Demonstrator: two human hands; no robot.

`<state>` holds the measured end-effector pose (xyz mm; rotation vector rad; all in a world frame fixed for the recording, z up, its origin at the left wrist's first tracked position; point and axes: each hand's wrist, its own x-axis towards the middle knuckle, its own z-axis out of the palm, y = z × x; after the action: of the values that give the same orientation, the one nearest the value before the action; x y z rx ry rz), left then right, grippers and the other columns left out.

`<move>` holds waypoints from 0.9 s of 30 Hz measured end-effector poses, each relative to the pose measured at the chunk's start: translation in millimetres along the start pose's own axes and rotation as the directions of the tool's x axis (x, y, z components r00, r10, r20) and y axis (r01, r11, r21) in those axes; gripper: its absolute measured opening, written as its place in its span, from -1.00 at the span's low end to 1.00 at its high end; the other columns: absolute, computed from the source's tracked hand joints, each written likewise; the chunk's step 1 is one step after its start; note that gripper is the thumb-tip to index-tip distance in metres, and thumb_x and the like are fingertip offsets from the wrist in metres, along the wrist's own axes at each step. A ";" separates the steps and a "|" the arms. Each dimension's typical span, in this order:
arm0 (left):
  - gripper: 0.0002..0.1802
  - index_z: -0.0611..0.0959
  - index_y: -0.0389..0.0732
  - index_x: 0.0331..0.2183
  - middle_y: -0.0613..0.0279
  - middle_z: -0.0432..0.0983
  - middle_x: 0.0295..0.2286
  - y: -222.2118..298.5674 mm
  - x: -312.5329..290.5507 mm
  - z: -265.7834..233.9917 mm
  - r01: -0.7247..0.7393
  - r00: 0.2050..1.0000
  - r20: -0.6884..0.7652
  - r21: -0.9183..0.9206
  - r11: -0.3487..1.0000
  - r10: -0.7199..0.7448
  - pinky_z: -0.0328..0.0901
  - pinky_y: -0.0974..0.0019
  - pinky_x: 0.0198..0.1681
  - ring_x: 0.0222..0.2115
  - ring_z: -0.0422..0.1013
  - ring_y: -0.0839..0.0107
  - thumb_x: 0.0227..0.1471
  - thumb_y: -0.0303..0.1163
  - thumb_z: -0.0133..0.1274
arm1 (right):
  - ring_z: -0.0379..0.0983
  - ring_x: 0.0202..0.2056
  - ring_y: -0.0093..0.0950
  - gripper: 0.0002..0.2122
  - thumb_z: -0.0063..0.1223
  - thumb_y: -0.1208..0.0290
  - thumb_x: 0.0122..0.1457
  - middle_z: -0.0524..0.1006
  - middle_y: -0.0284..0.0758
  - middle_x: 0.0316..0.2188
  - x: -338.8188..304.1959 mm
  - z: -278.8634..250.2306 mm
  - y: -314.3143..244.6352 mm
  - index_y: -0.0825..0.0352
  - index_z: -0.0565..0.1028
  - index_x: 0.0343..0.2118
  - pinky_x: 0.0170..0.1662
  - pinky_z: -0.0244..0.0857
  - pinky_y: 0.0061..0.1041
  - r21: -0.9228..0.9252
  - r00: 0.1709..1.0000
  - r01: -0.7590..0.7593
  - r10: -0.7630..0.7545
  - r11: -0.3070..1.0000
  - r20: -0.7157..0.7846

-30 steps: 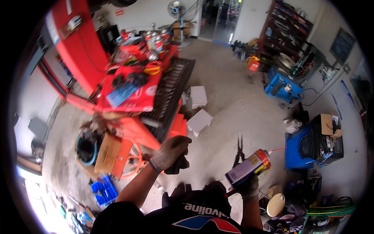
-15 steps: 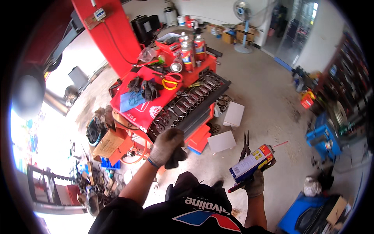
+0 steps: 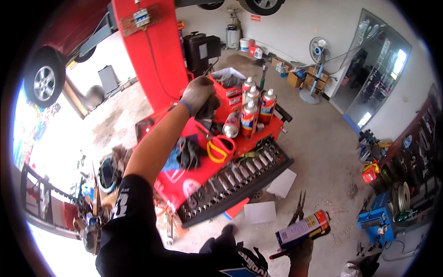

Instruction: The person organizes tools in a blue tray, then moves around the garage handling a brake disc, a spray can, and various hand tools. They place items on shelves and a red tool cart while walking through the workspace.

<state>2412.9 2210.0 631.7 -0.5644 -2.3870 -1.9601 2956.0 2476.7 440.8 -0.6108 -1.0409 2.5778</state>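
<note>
My left hand (image 3: 196, 95), in a grey work glove, reaches over the far side of the red tool cart (image 3: 244, 150). Its fingers close round a dark bunched cloth (image 3: 211, 107). Low on the right, my gloved right hand (image 3: 301, 253) grips a spray can (image 3: 302, 228) lying on its side, together with long-nose pliers (image 3: 300, 207) whose jaws point up. A thin dark tool with a reddish tip (image 3: 276, 255) sticks out from the same grip. Red-and-yellow scissors (image 3: 220, 148) and dark gloves (image 3: 190, 153) lie on the cart, nearer me than my left hand.
Several upright spray cans (image 3: 249, 119) stand on the cart, one more (image 3: 231, 123) lying beside them. An open drawer of sockets (image 3: 235, 180) juts toward me. A red lift post (image 3: 150, 60) rises behind. White boxes (image 3: 260, 212) sit on the floor; a fan (image 3: 318, 51) stands farther back.
My left hand has moved forward from the drawer's near end to the cart's far side, still holding the dark cloth. My right hand keeps the can and pliers, appearing lower in view.
</note>
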 end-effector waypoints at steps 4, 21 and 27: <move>-0.61 0.71 -0.18 -0.08 -0.12 0.66 -0.15 -42.8 178.3 -14.5 0.039 0.981 -0.177 0.563 0.826 0.074 0.43 0.13 0.05 -0.05 0.58 0.03 0.03 -0.36 0.07 | 0.63 -0.16 -0.23 -0.08 0.44 -0.06 0.00 0.56 -0.16 -0.06 15.0 41.2 2.5 0.38 0.20 0.31 -0.27 0.64 -0.23 0.039 0.981 0.097 -0.088 0.995 -0.171; -0.60 0.59 -0.22 0.04 0.07 0.65 -0.24 71.6 -46.3 -15.4 -0.117 0.876 0.482 0.223 0.968 -0.005 0.48 0.30 -0.20 -0.30 0.60 0.37 0.16 -0.36 0.16 | 0.47 -0.32 -0.61 -0.57 0.18 0.28 0.19 0.49 -0.48 -0.27 154.3 143.2 -34.9 0.27 0.40 0.10 -0.32 0.34 -0.60 -0.326 0.989 0.107 -0.068 0.939 0.130; -0.13 0.41 -0.20 0.24 -0.03 0.58 -0.03 54.4 -205.0 90.3 -0.158 0.853 0.522 0.298 0.941 -0.022 0.49 0.15 -0.08 -0.16 0.62 0.16 -0.05 -0.22 0.41 | 0.50 -0.21 -0.58 -0.52 0.21 0.52 0.16 0.57 -0.33 -0.14 146.6 195.5 -37.6 0.39 0.40 0.16 -0.19 0.43 -0.52 -0.412 0.964 0.134 -0.022 0.901 0.266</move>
<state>2639.7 2248.4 617.1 -1.2731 -2.8542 -1.4494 2737.9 2449.5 554.0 -0.3212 -1.7075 2.4086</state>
